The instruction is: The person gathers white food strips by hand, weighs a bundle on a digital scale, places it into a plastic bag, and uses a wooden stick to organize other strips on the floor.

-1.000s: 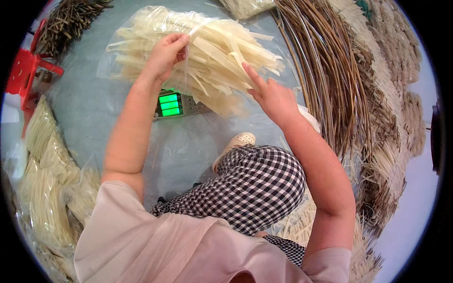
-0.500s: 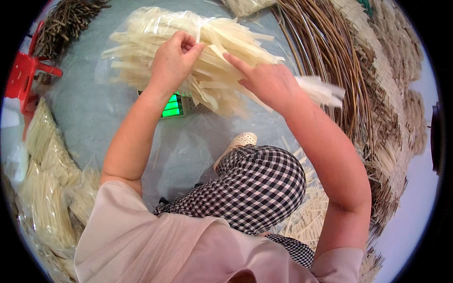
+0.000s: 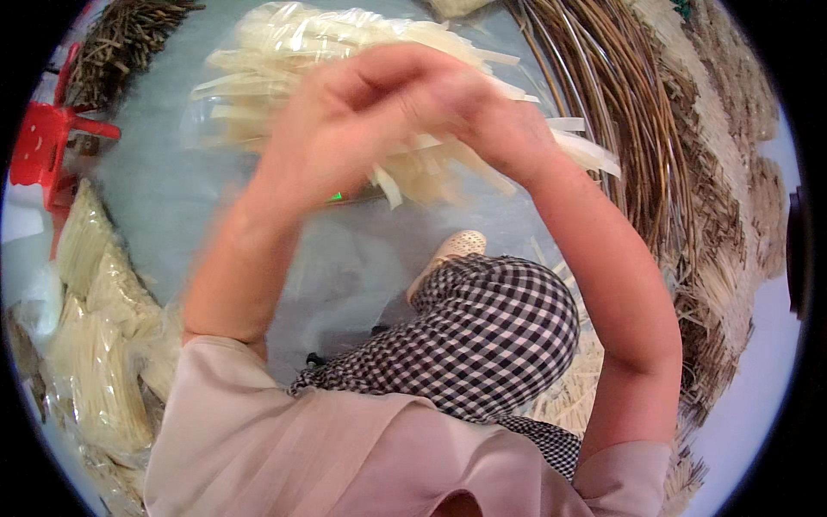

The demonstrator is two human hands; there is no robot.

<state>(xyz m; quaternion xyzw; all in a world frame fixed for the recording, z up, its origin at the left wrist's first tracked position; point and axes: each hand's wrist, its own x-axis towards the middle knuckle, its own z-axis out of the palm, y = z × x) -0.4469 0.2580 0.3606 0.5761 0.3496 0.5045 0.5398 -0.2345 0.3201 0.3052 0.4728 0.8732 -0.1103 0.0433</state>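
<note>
A bundle of pale cream flat strips (image 3: 293,34), partly in clear plastic, lies in front of me with loose ends fanning out. Both of my hands are raised over it and meet above its middle. Motion smears my left hand (image 3: 345,121), which reaches rightward until its fingers overlap those of my right hand. Bent inward at the wrist, my right hand (image 3: 487,116) has its fingertips hidden or blurred there. Whether anything is between the fingers cannot be made out. Beneath the bundle, a green lit display (image 3: 336,196) of a scale barely shows past my left wrist.
Long brown rods (image 3: 603,103) curve along the right, beside stacked pale and brown stalks (image 3: 724,172). Plastic-wrapped strip bundles (image 3: 99,362) lie at the left, below a red stool (image 3: 41,142). Dark sticks (image 3: 129,43) sit far left. My checked trouser leg (image 3: 465,336) is near.
My hands have come together and lifted nearer to me, hiding the bundle's middle. Before, they were apart at the strips, the left pinching and the right pointing. Most of the display is now covered.
</note>
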